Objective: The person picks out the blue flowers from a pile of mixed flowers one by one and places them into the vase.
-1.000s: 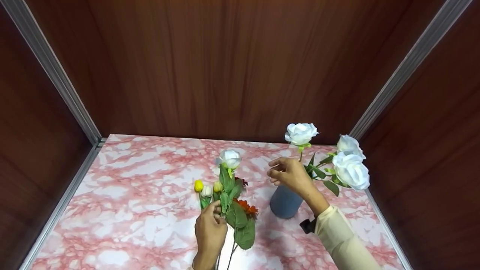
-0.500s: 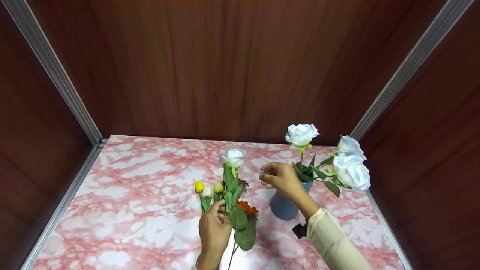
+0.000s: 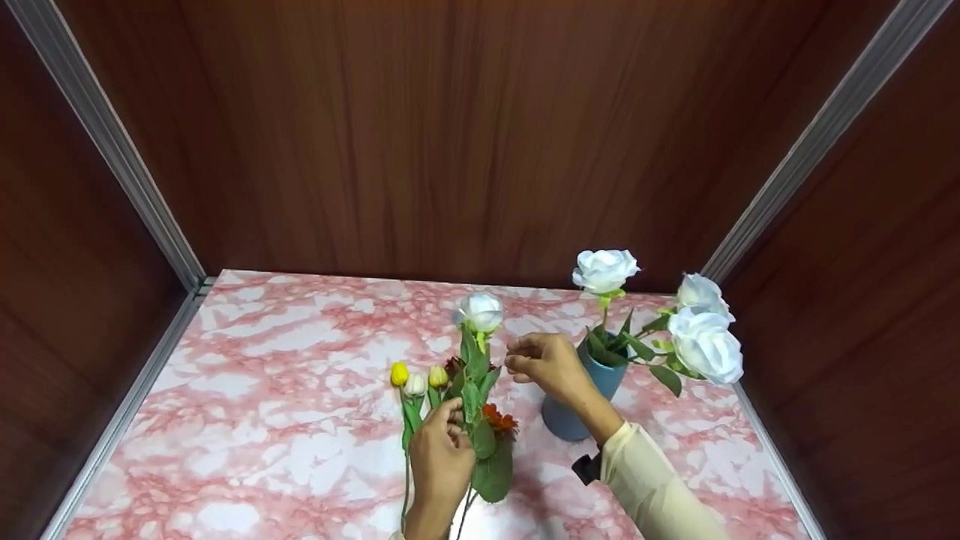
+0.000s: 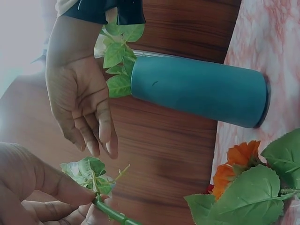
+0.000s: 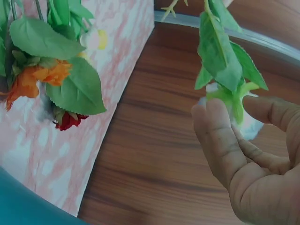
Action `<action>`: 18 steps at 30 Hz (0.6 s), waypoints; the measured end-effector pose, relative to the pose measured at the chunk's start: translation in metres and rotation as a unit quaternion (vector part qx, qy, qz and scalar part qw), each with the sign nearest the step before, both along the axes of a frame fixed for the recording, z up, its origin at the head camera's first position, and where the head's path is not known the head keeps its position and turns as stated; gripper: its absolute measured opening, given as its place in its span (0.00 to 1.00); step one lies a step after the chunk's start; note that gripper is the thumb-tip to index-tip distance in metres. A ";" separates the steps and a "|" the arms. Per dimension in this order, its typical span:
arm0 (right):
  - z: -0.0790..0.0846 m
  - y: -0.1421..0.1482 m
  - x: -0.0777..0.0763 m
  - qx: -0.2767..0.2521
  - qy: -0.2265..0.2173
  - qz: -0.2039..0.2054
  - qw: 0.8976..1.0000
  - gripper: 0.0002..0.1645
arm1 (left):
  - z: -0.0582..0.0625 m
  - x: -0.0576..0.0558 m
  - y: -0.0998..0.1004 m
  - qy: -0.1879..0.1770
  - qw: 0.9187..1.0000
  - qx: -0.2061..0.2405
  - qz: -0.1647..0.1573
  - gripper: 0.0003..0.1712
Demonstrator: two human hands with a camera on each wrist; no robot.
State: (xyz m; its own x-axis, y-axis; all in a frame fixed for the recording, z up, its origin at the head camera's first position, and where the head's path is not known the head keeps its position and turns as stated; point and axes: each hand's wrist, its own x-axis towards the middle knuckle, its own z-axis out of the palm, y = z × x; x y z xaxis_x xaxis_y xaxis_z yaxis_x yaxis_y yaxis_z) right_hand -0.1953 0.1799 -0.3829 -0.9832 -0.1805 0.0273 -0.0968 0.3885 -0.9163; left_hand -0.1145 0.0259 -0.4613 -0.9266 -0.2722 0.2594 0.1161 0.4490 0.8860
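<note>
My left hand [image 3: 442, 454] pinches the green stem [image 4: 115, 214] of a white rose between thumb and fingers. The rose's bloom [image 3: 481, 312] points away from me above the leaves. My right hand [image 3: 551, 366] hovers just right of that bloom, fingers loosely bent and holding nothing. In the right wrist view the rose's leaves [image 5: 220, 54] show beyond the thumb and fingertips, with a gap between them; contact cannot be told. Behind the right hand, a blue-teal vase [image 4: 201, 89] stands upright, bearing several white roses [image 3: 705, 345] that lean right and one taller white rose [image 3: 606, 271].
Yellow and white tulips [image 3: 415, 385] lie on the pink marbled tabletop [image 3: 285, 405] left of the left hand. An orange flower [image 3: 501, 420] and a dark red flower [image 5: 70, 121] lie close by the held stem. Brown wood-grain panels [image 3: 420, 150] enclose the back and sides.
My right hand has moved left, away from the vase and toward the held rose. My left hand has shifted slightly right with the rose, whose bloom moved right too.
</note>
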 end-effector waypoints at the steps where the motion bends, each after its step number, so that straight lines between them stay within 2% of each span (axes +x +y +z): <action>1: 0.000 -0.001 0.000 0.000 0.000 0.000 1.000 0.10 | 0.000 0.000 0.001 0.000 1.000 0.003 -0.002 0.27; 5: -0.012 0.000 -0.006 -0.009 -0.004 0.005 1.000 0.11 | 0.000 0.001 0.003 -0.001 1.000 0.009 -0.010 0.27; 12: -0.017 -0.004 -0.007 -0.028 -0.008 0.016 0.999 0.13 | 0.001 0.000 0.005 0.014 1.000 0.004 -0.017 0.26; 18: -0.020 -0.004 -0.008 -0.065 -0.021 0.031 0.997 0.12 | 0.002 0.001 0.008 0.007 1.000 0.005 -0.021 0.26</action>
